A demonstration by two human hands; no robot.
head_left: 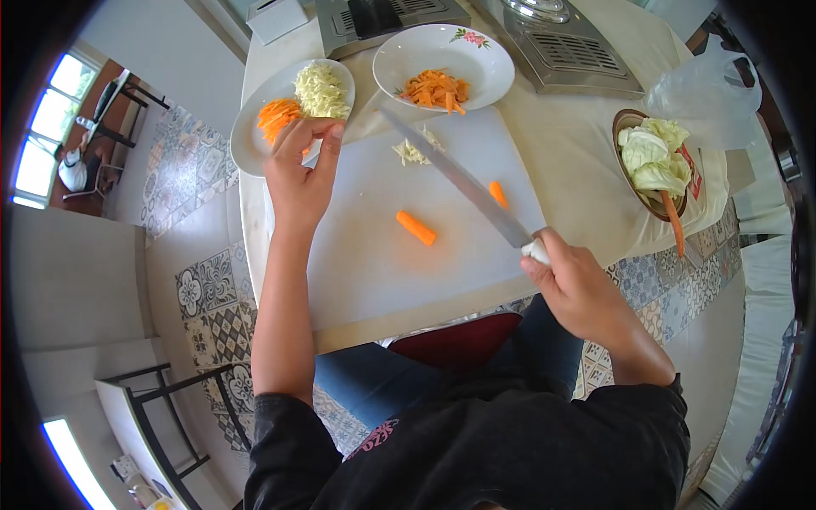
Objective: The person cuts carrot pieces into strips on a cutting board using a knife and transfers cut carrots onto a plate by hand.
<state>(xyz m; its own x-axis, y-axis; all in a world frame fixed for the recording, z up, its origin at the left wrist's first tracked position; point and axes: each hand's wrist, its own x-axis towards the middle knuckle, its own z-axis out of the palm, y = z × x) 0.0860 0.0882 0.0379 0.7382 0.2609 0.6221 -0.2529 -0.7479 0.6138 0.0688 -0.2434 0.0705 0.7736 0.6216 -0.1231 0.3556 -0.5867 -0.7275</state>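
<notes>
My right hand (pixel 582 289) grips the white handle of a kitchen knife (pixel 476 191), its blade slanting up and left above the white cutting board (pixel 357 272). A peeled carrot piece (pixel 416 228) lies mid-board, and a smaller carrot piece (pixel 498 194) is partly behind the blade. A little pile of chopped pale cabbage (pixel 414 149) sits near the board's far side. My left hand (pixel 302 174) is raised at the near edge of a white plate (pixel 246 127), fingers curled toward the thumb; what they hold, if anything, is hidden. That plate bears shredded carrot (pixel 276 117) and shredded cabbage (pixel 321 89).
A flowered white bowl (pixel 399 51) with carrot strips (pixel 435 89) stands behind the board. Metal stoves (pixel 569 55) line the table's back. At right are a brown bowl (pixel 623 170) of cabbage leaves (pixel 654 157), with an orange handle jutting out, and a plastic bag (pixel 705 93).
</notes>
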